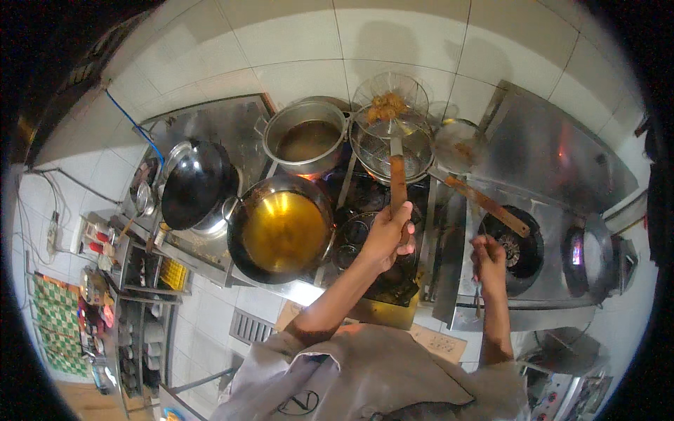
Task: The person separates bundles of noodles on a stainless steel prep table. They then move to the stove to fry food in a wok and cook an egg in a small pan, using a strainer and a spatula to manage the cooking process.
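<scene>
My left hand (pixel 390 234) grips the wooden handle of a wire spider strainer (pixel 392 97). Fried golden-brown pieces (pixel 387 107) lie in the strainer, above a mesh sieve (pixel 387 150) that sits over a pot at the back of the stove. My right hand (pixel 489 255), fingers curled, is over the steel counter at the right beside a dark wok-like pan (pixel 518 247). A thin metal utensil (pixel 478 300) seems to hang from it, but the hold is blurred. Left of my left hand stands a wok of yellow oil (pixel 284 231).
An aluminium pot of brownish liquid (pixel 308 139) stands over a flame at the back. A black wok (pixel 197 184) leans at the left. Another sieve (pixel 458 147) with a wooden handle (pixel 489 205) rests at the right. Bare burners (pixel 355 237) lie below my left hand.
</scene>
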Motion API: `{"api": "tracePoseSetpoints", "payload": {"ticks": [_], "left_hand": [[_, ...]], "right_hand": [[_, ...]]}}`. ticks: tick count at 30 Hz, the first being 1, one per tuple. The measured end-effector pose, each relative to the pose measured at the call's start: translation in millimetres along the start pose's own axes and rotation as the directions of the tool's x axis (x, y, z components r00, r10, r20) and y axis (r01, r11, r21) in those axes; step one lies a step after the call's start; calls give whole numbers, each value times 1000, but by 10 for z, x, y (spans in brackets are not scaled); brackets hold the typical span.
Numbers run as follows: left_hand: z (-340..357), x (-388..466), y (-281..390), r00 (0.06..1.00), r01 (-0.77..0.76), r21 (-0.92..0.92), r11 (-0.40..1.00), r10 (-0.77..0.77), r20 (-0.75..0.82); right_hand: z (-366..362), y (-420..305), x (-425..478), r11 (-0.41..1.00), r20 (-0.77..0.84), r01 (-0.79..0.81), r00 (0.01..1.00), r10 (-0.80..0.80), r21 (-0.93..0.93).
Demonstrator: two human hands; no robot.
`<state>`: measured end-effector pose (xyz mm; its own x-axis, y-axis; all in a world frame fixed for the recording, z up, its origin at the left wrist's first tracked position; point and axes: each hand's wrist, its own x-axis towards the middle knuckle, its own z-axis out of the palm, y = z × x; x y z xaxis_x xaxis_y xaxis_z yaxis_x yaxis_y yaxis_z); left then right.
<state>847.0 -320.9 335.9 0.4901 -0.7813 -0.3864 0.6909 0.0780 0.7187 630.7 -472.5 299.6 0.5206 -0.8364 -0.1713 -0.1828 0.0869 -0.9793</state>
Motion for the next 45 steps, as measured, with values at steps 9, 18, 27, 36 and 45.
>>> {"api": "tracePoseSetpoints", "payload": {"ticks": [9,18,27,36,45], "left_hand": [[65,654,-982,997,66,-52,996,-67,-30],[313,942,-1557,994,72,-62,995,-67,80],[-446,-303,-1082,852,53,533,844,-317,416],[-2619,-2483,-816,983,16,454,891,-96,154],[-4147,-4185,-2127,674,121,-55,991,-123,-728]], "right_hand": [[-470,-250,-712,997,-72,56,996,-59,-47],[72,-818,-927,998,148,7,989,2,-57],[1132,-672,-769,863,500,468,802,-326,-188],[2305,-136,-755,269,655,748,662,-364,-606],[3267,626,-1089,222,717,732,679,-158,-644]]}}
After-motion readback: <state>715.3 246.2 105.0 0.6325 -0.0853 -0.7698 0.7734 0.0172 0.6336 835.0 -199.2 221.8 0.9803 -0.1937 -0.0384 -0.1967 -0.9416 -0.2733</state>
